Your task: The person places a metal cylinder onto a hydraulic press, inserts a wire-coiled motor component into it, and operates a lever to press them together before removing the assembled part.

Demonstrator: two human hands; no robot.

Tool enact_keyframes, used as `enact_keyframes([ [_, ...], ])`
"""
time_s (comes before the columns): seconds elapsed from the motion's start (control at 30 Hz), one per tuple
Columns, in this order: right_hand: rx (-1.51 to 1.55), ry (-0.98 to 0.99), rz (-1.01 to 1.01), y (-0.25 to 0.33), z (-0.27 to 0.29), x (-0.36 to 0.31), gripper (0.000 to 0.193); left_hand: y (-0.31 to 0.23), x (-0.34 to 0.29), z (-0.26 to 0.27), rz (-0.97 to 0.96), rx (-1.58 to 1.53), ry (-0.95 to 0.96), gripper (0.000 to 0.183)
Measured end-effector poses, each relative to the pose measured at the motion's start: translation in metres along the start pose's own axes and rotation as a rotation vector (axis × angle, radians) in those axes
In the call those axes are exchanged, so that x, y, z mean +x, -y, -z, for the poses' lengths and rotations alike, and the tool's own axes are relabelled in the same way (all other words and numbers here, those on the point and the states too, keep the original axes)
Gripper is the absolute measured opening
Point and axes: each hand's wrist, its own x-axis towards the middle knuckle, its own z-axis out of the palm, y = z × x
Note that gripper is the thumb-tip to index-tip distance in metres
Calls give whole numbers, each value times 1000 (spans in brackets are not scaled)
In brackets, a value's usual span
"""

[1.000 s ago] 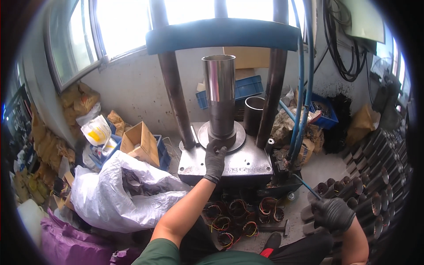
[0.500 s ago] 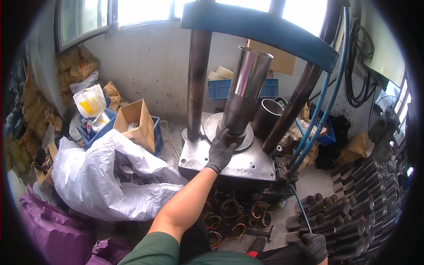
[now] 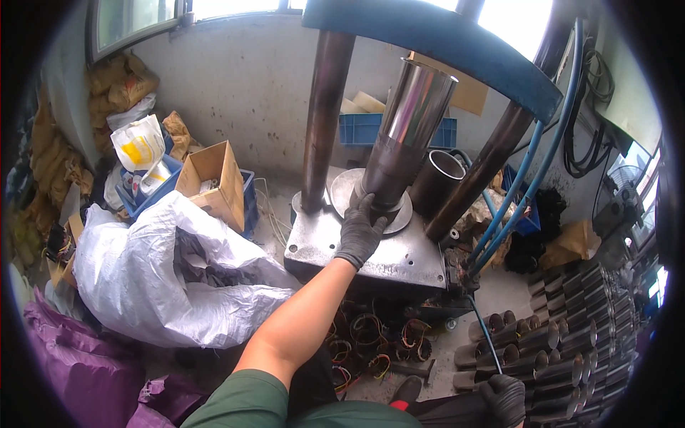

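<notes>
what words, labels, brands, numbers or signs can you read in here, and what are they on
No text can be read clearly.
White bag with yellow print: marks too small and blurred to read.
Brown sack at upper left: markings too blurred to read.
Tall metal cylinder: no lettering visible.
Blue crossbar: no lettering visible.

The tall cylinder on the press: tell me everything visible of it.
The tall cylinder looks metallic: shiny above, dull dark grey below, with an open rim on top; whether both zones are one piece is unclear. It stands over a round plate on the press bed, between dark columns, its rim appearing below the blue crossbeam, and looks tilted right in this fisheye picture. The left hand, dark-gloved, touches its lower front.
</notes>
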Motion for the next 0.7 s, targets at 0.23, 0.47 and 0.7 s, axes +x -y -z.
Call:
enact_keyframes([
  [0.23,76,-36,-9,6,3,0,19,2,-1,1,-12,-38,-12,67],
  [0.47,-15,11,-31,1,2,1,17,1,1,4,14,-18,30,62],
  [0.7,7,-5,-89,22,8,10,21,1,0,3,18,-3,36,61],
])
